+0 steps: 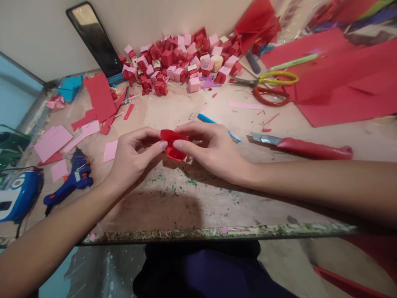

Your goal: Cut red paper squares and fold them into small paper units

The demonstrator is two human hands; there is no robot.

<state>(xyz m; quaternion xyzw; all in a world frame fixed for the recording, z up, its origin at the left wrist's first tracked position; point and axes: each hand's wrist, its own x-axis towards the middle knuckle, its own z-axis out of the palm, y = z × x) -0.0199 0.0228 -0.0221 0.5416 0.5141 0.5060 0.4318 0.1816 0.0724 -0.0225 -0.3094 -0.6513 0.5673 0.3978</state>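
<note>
Between my two hands, just above the wooden table [235, 207], is a small piece of folded red paper [176, 154], its shape like a partly open box. My left hand [135, 151] pinches its left side between thumb and fingers. On the other side, my right hand [214, 151] grips the paper's right edge, thumb in front and fingers behind. A blue pen [207, 118] lies just behind my right hand, partly hidden by it. To the right rests a utility knife [313, 148] with a red handle and its blade out.
Many small red and pink paper boxes [167, 58] are heaped at the back. A phone [96, 41] leans on the wall. Scissors [276, 78] and red sheets [344, 91] lie at right. On the left are a blue glue gun [76, 176] and pink paper pieces [52, 142].
</note>
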